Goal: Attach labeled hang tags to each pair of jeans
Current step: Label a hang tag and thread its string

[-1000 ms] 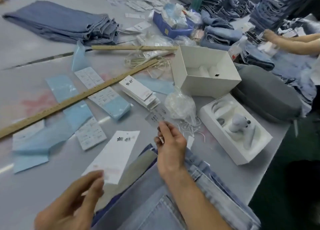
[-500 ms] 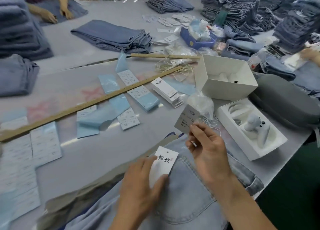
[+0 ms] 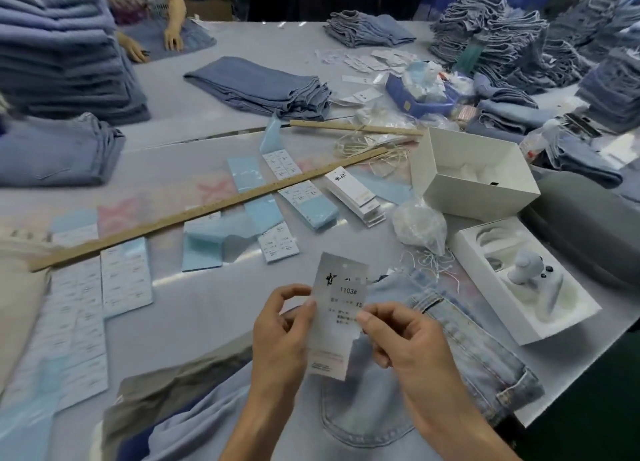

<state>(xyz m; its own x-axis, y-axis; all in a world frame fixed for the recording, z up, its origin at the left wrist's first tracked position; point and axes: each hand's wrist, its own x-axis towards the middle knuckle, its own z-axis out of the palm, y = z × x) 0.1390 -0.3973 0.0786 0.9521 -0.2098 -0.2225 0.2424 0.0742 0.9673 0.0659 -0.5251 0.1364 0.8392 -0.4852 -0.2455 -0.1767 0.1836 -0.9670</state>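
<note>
Two hands — left hand (image 3: 280, 325) | right hand (image 3: 401, 339) — pinch hang tag (image 3: 337, 308) edges

The hang tag (image 3: 337, 313) is white with black print and a faint pink band near its lower end. The jeans (image 3: 398, 408) under it are light blue, washed denim with paler stitching. The worktop (image 3: 194, 304) is pale grey. On it lie light blue sheets (image 3: 244, 175) and white label sheets (image 3: 126, 280) with small dark print. The long ruler (image 3: 207, 207) is tan wood. The open box (image 3: 474, 176) is white. The folded jeans stack (image 3: 263, 88) is darker grey-blue.
</note>
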